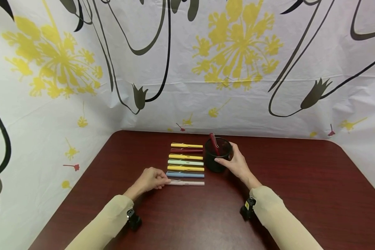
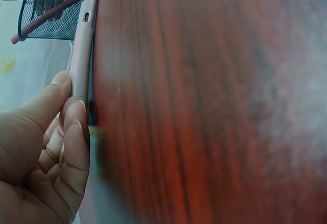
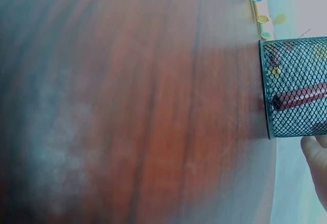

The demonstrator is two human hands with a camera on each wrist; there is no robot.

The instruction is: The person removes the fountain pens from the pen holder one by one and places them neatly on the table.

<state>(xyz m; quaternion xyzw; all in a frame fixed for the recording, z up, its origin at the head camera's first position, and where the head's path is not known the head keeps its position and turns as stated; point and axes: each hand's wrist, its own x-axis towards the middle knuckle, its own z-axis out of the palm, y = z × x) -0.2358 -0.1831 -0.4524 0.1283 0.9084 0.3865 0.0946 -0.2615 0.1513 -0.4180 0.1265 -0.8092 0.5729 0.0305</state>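
Note:
My left hand [image 1: 150, 178] pinches the end of a pale pink pen [image 1: 192, 183] between thumb and fingers; the left wrist view shows the pen [image 2: 85, 45] lying along the tabletop. My right hand [image 1: 238, 162] grips the side of a black mesh pen cup [image 1: 213, 164], its thumb across the near side. A dark red pen [image 1: 214, 143] leans inside the cup, its clip end above the rim. Beside the cup, the pink pen is nearest in a column of pens, with a blue pen [image 1: 187, 175] just behind it.
Farther back in the column lie a yellow pen [image 1: 187, 168], a mint green pen [image 1: 187, 162], another yellow pen [image 1: 187, 157], a dark red pen [image 1: 187, 151] and a last yellow pen [image 1: 190, 146]. The brown table [image 1: 300, 173] ends at a patterned white cloth [image 1: 181, 69].

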